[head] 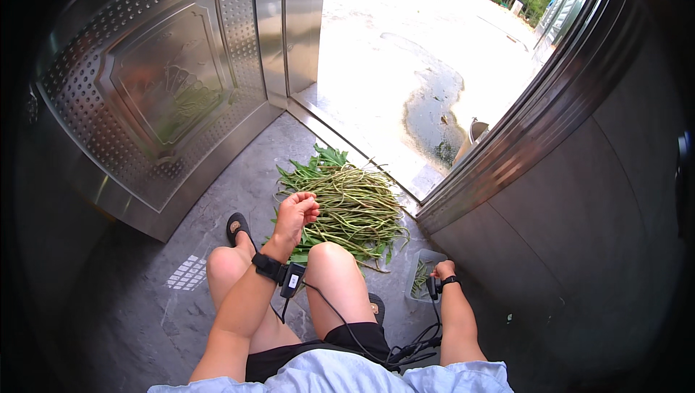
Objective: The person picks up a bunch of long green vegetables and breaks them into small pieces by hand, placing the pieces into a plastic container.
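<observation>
Before me on the floor lies a broad heap of long yard-long beans [358,203], green with purplish tints, on large green leaves [331,156]. My left hand [296,216] is raised over the heap's near left side, its fingers curled and thumb drawn in; whether something small is pinched there cannot be made out. To the right stands a clear plastic tub [419,294] with short cut bean pieces [421,278] inside. My right hand [444,269] is at the tub's right rim, fingers bent downward; its fingertips are partly hidden.
An embossed metal door [168,78] stands swung inward at left. The metal threshold [353,146] runs behind the beans, with bright paving beyond. A tiled wall [521,230] rises close at right. Black cables [418,347] trail from my wrist devices. A bucket [478,130] stands outside.
</observation>
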{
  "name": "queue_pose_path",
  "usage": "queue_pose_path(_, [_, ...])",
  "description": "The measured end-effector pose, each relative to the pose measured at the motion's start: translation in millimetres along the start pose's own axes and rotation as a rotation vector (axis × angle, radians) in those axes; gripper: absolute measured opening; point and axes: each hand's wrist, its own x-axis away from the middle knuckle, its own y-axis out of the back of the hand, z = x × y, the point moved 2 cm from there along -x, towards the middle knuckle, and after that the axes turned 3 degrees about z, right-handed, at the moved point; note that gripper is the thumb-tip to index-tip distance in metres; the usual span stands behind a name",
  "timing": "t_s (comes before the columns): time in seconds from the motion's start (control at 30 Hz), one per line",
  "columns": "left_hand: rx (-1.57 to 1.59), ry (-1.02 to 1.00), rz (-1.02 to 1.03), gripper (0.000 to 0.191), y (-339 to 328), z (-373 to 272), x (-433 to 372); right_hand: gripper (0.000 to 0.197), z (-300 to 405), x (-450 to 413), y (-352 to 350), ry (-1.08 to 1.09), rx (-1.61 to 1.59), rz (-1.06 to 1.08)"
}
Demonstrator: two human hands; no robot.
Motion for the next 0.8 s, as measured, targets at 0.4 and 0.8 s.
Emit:
queue_pose_path(0.4, [0.001,-0.032,0.079,0.013,-2,-3,-3,0.015,15,-10,2,0.345,0.561,0.169])
queue_pose_path(0.8, [0.032,-0.006,-0.062,0.014,3,-4,-2,0.020,150,88,-118,0.411,0.167,0.488])
